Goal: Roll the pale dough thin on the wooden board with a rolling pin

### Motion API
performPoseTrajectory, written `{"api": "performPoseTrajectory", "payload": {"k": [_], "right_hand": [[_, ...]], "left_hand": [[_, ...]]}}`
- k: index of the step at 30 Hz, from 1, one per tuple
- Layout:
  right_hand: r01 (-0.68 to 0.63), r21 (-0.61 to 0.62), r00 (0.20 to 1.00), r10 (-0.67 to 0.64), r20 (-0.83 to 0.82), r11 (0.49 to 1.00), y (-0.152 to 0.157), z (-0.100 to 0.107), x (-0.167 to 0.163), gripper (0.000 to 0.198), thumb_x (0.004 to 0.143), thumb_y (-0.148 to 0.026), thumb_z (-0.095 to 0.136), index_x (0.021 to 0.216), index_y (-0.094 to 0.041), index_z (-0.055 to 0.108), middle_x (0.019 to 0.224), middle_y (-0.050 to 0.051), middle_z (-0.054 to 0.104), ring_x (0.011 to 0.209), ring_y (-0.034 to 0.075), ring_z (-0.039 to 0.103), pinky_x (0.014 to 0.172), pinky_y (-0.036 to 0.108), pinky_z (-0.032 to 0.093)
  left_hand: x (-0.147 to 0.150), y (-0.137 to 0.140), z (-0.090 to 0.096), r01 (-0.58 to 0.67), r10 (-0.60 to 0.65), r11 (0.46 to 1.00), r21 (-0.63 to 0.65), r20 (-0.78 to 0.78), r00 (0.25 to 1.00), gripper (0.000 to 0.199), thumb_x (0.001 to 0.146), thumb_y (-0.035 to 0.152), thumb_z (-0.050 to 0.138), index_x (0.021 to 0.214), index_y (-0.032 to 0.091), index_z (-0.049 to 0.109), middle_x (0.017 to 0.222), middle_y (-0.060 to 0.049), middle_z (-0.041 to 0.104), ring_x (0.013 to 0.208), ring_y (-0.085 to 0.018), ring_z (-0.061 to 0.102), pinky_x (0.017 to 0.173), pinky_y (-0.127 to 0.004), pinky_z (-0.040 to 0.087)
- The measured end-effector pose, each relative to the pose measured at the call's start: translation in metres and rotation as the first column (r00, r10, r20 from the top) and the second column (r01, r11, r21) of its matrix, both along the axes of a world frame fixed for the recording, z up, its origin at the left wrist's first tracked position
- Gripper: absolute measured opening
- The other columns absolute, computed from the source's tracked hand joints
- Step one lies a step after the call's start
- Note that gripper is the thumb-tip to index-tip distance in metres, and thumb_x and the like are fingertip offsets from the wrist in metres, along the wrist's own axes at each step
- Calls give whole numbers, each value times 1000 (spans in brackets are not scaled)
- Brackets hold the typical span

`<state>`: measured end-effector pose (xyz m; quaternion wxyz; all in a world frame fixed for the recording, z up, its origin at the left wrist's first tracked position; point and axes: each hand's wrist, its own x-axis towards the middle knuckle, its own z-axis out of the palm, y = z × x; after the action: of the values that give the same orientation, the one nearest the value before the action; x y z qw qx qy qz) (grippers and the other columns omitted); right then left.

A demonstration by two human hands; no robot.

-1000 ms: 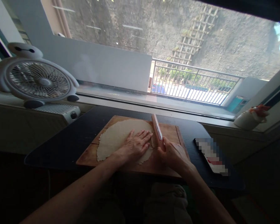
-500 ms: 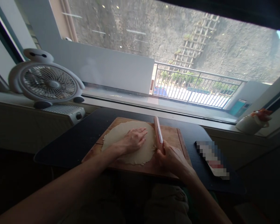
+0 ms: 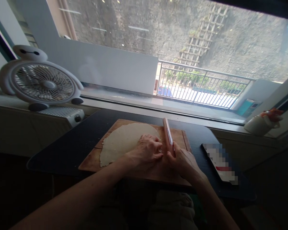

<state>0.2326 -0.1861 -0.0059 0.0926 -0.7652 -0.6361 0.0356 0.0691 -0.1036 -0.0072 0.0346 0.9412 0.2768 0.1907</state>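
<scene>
A thin, pale sheet of rolled dough [image 3: 121,140] with a ragged edge lies on a wooden board [image 3: 88,163]. My left hand [image 3: 147,148] is at the dough's right edge, its fingers curled down and closed on that edge; the fingertips are partly hidden. Just to the right, my right hand [image 3: 182,161] grips the near end of a wooden rolling pin [image 3: 167,132]. The pin points away from me over the board, beside the dough and apart from it. A pale label strip runs along the pin.
The board rests on a dark table [image 3: 62,143]. A blurred-out phone-like object [image 3: 219,163] lies on the table's right side. A white fan [image 3: 48,84] stands on a heater [image 3: 74,116] at left. A pale jug [image 3: 260,124] sits on the windowsill at right.
My left hand has moved right from lying flat on the dough to its right edge, fingers now curled. My right hand and the rolling pin have shifted slightly right. The view has turned a little.
</scene>
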Motion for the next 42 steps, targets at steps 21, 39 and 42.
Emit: {"api": "performPoseTrajectory", "payload": {"k": [21, 39, 42], "right_hand": [[-24, 58, 996, 29, -87, 998, -2, -2, 2, 37, 86, -38, 39, 115, -18, 49, 86, 9, 70, 77, 25, 65, 60, 30, 30], [-76, 110, 881, 119, -459, 991, 6, 1, 37, 32, 84, -43, 45, 95, -18, 63, 75, 1, 64, 62, 13, 54, 52, 22, 31], [-89, 77, 924, 112, -366, 993, 13, 2, 28, 30, 85, -40, 44, 88, -18, 63, 72, 2, 63, 61, 13, 53, 53, 23, 30]], "left_hand": [[-10, -7, 14, 19, -14, 999, 49, -117, 993, 22, 89, 27, 44, 76, 20, 62, 85, -1, 69, 85, -16, 62, 104, -45, 28], [-21, -20, -22, -49, 37, 996, -78, -142, 989, 47, 96, 41, 23, 137, 26, 40, 149, -6, 34, 138, -24, 26, 111, -54, 14], [-22, -29, -27, -77, 73, 995, -55, -67, 995, 45, 95, 39, 28, 134, 24, 44, 146, -8, 39, 136, -24, 29, 111, -54, 15]]}}
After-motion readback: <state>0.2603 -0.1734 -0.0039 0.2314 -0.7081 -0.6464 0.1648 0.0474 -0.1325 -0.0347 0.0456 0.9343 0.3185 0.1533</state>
